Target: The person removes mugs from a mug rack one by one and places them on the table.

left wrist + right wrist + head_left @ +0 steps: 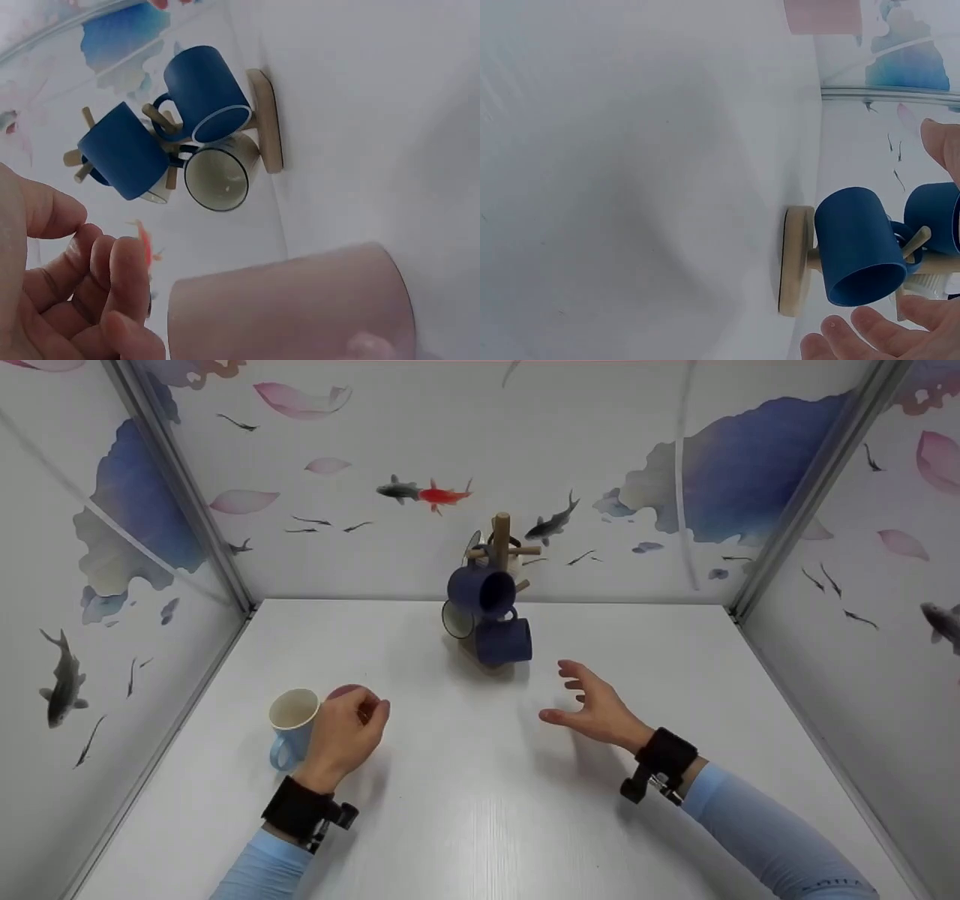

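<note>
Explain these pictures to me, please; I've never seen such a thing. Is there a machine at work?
No robot here, just a person's bare left hand and right hand. The wide picture comes from a head-worn camera looking forward and down; the two sideways-looking ones come from cameras on the wrists. On the white table stand a light blue mug, a pink mug and a wooden rack hung with mugs, two of them dark blue. I see nothing held: the left hand's fingers curl loosely near the pink mug; the right hand's spread near the rack.

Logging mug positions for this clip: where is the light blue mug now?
In the head view, the light blue mug stands on the left of the table, just left of the left hand and pink cup.
</note>
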`<action>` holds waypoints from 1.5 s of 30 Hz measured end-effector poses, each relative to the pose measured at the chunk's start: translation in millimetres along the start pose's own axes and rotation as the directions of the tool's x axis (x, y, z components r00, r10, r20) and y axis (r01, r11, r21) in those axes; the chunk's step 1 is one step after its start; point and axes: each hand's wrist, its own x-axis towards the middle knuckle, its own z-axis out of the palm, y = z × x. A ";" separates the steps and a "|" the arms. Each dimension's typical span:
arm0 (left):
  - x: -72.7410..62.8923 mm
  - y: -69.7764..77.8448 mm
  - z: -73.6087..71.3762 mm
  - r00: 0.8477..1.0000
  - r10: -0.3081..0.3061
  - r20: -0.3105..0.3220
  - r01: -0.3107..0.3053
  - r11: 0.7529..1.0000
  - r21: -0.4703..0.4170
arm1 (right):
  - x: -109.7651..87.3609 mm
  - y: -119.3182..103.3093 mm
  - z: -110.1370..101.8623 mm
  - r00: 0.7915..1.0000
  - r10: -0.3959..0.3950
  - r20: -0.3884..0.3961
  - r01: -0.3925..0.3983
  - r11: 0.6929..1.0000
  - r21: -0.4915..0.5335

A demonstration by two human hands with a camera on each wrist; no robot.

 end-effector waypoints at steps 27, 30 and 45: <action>69.3 35.9 23.0 0.934 -0.037 0.355 0.026 0.999 0.033 | 25.8 -37.1 -22.5 0.997 -0.023 -0.072 0.025 1.000 0.017; 77.5 40.4 26.4 0.933 -0.034 0.358 0.016 0.998 0.055 | 32.0 -42.7 -24.1 0.998 -0.010 -0.069 0.011 1.000 0.022; 132.4 75.8 32.6 0.959 -0.013 0.282 0.012 1.000 0.007 | 73.3 -82.8 -51.1 0.992 0.024 -0.128 -0.015 0.998 0.069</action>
